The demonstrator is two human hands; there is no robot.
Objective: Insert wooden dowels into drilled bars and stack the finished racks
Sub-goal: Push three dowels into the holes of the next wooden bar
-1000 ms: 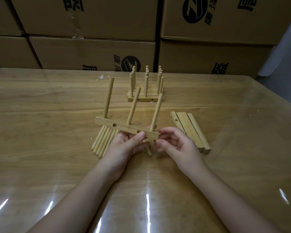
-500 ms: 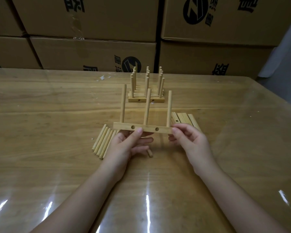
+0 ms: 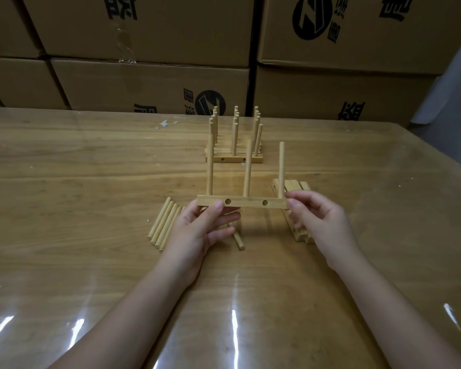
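Dowels (image 3: 163, 225) lie loose in a row on the glossy wooden table (image 3: 64, 182), just left of the left hand (image 3: 194, 235). That hand's thumb and fingers pinch the left end of a three-dowel rack (image 3: 246, 203), held level above the table, dowels upright and two side holes facing the camera. Beyond it stand the finished racks (image 3: 234, 155). The right hand (image 3: 320, 222) pinches the rack's right end, over the drilled bars (image 3: 302, 186). Cardboard boxes (image 3: 149, 83) behind carry a round black logo and cropped black characters I cannot read.
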